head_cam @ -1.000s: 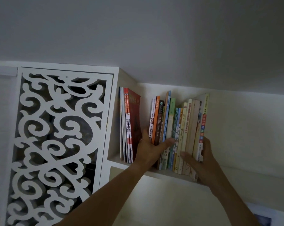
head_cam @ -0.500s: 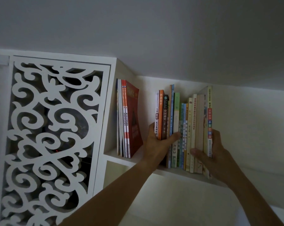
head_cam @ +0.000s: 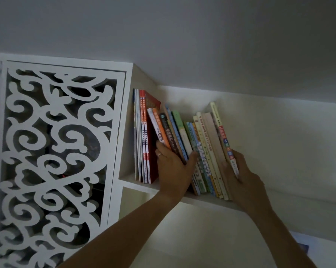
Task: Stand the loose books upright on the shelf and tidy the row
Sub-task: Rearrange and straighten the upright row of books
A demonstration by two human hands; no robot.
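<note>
Bracketing the leaning bunch of books [head_cam: 194, 151] on the shelf [head_cam: 207, 202], left hand [head_cam: 173, 171] and right hand [head_cam: 244, 178] clamp its two ends, fingers curled round. Left of them, red books [head_cam: 144, 136] stand upright already; straightening remains.

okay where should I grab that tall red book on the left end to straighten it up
Grip the red book at its top right corner, coming from the front. That corner stands clear above the leaning books, while its lower cover is hidden behind them and the left hand. Its left side is packed against thin books.
</note>
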